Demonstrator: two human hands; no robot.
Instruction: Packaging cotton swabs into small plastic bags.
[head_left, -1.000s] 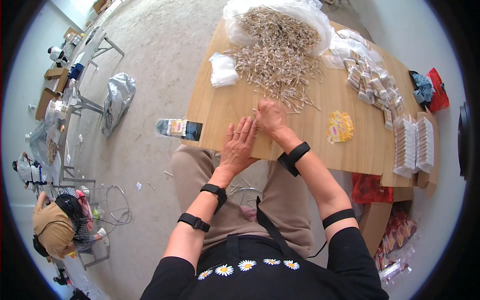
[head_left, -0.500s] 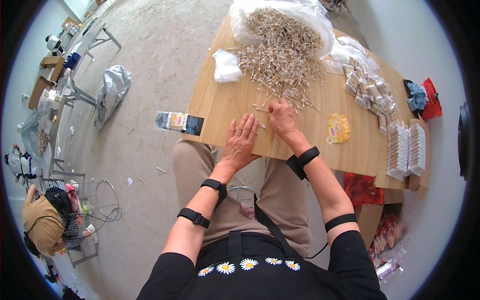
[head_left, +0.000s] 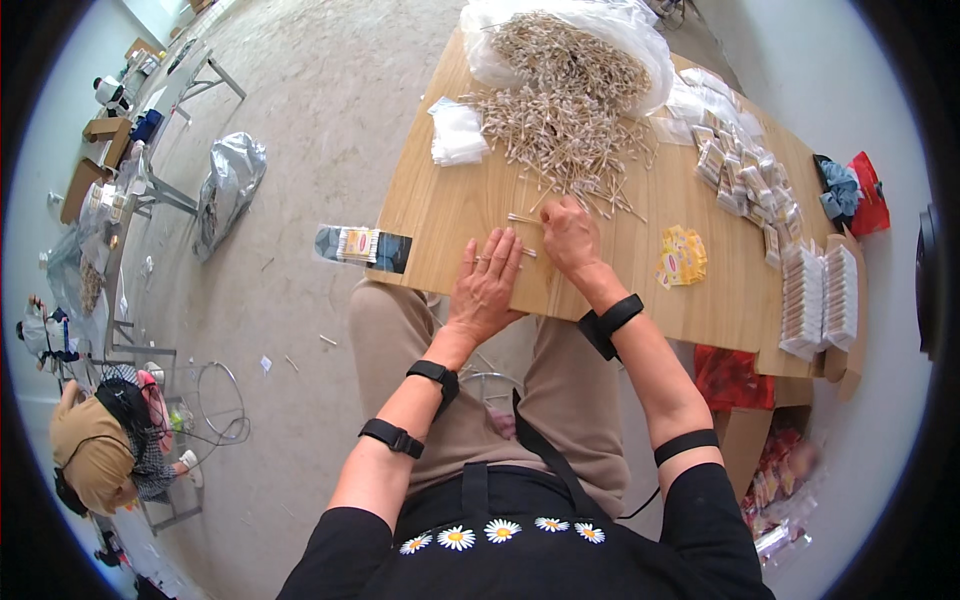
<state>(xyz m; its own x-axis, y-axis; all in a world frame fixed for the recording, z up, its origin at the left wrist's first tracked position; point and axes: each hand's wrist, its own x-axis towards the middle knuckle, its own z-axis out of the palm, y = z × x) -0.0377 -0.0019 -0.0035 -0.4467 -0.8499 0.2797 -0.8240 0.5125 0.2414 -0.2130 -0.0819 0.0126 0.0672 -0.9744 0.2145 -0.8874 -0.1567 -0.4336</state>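
My left hand point(head_left: 486, 285) lies flat near the table's front edge, its fingers stretched out. It rests over a few cotton swabs, whose tips point(head_left: 528, 253) stick out beside the fingers. Just to the right, my right hand point(head_left: 573, 238) is closed in a pinch at the near edge of the swab pile point(head_left: 560, 130). A single cotton swab point(head_left: 522, 218) points left out of its fingertips. The far end of that swab is hidden by the fingers.
Clear bags point(head_left: 457, 133) lie left of the pile. Yellow printed cards point(head_left: 682, 257) sit right of my hands. Packed swabs point(head_left: 745, 180) and a carton of packs point(head_left: 820, 300) line the right side. A swab pack point(head_left: 357, 243) overhangs the left corner. Another person point(head_left: 100, 455) sits far left.
Both hands stay in nearly the same place and pose. The whole view has shifted slightly, and nothing has visibly been picked up or put down.
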